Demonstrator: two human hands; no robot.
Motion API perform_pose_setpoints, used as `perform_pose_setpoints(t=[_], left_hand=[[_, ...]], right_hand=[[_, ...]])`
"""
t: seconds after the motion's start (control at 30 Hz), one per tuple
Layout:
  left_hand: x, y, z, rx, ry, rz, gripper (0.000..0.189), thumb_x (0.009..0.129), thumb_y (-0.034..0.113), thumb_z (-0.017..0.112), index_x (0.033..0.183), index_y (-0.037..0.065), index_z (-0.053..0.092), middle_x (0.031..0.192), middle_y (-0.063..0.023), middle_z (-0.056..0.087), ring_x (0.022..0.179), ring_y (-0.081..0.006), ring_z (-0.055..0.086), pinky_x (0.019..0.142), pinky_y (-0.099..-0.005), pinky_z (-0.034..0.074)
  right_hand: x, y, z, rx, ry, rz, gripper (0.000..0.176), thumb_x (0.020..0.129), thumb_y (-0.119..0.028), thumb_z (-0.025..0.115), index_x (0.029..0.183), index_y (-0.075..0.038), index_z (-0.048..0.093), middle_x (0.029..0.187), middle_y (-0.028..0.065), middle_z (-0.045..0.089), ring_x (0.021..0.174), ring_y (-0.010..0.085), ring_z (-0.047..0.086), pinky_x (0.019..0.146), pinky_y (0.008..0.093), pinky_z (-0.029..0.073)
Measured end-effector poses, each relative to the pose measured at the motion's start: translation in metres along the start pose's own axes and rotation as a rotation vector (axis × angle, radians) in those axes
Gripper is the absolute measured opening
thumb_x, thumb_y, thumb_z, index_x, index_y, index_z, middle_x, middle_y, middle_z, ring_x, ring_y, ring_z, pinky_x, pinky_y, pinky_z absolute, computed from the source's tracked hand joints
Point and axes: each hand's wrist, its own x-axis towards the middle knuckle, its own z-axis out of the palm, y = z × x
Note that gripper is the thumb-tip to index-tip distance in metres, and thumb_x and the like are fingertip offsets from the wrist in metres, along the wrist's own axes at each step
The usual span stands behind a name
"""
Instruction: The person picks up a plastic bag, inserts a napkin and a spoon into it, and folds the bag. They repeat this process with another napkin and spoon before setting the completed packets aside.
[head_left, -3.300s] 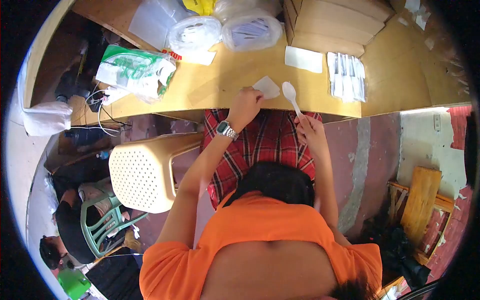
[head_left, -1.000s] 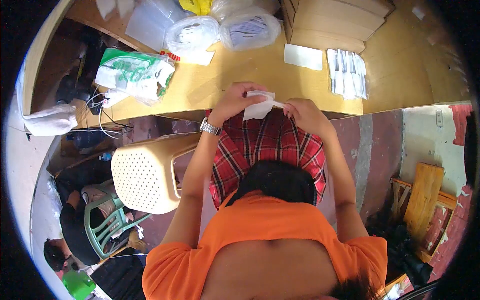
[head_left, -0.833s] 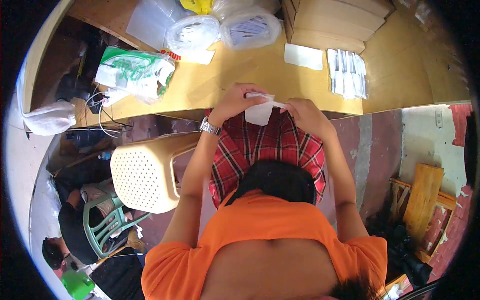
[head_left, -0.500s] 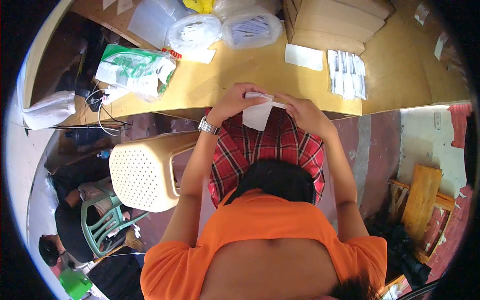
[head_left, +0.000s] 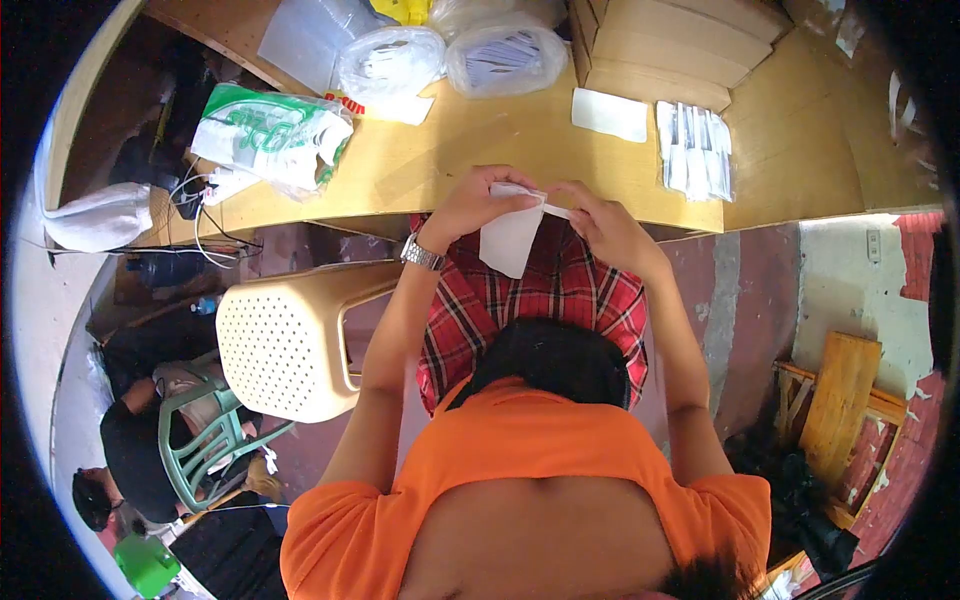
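A tan table (head_left: 480, 135) is lit from above. At its near edge, one white, folded napkin (head_left: 510, 248) is held between the hands, a flap hung down; one white handle (head_left: 556, 211) is left jutting from it. The napkin is pinched by the left hand (head_left: 482, 207); the handle's end is met by the right hand's (head_left: 605, 225) fingertips, whether gripped cannot be told. Two round bags (head_left: 507, 62) are set behind.

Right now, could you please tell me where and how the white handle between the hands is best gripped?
I'd pinch the white handle near its outer end, coming from the right: it looks slim and sticks out past the napkin toward the right hand, while the left hand grips the napkin opposite.
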Motion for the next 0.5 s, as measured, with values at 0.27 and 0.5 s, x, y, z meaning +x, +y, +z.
perform_pose_setpoints(t=[0.27, 0.5], left_hand=[[0.0009, -0.0038, -0.0022, -0.036, -0.013, 0.049, 0.028, 0.079, 0.024, 0.072, 0.096, 0.002, 0.068, 0.093, -0.0050, 0.067, 0.086, -0.0096, 0.060, 0.079, -0.0250, 0.046], [-0.0017, 0.0036, -0.0026, -0.120, -0.053, -0.002, 0.024, 0.084, 0.022, 0.068, 0.097, 0.002, 0.067, 0.091, -0.0034, 0.066, 0.086, -0.0093, 0.059, 0.081, -0.0248, 0.044]], right_hand=[[-0.0022, -0.0015, 0.0026, 0.087, 0.038, -0.284, 0.034, 0.090, 0.002, 0.043, 0.119, -0.012, 0.056, 0.069, 0.0116, 0.050, 0.057, 0.0181, 0.040, 0.059, 0.0281, 0.040], [-0.0019, -0.0006, -0.0026, 0.093, -0.077, -0.196, 0.039, 0.083, 0.007, 0.046, 0.117, -0.010, 0.057, 0.083, 0.0143, 0.060, 0.068, 0.0254, 0.054, 0.069, 0.0339, 0.046]])
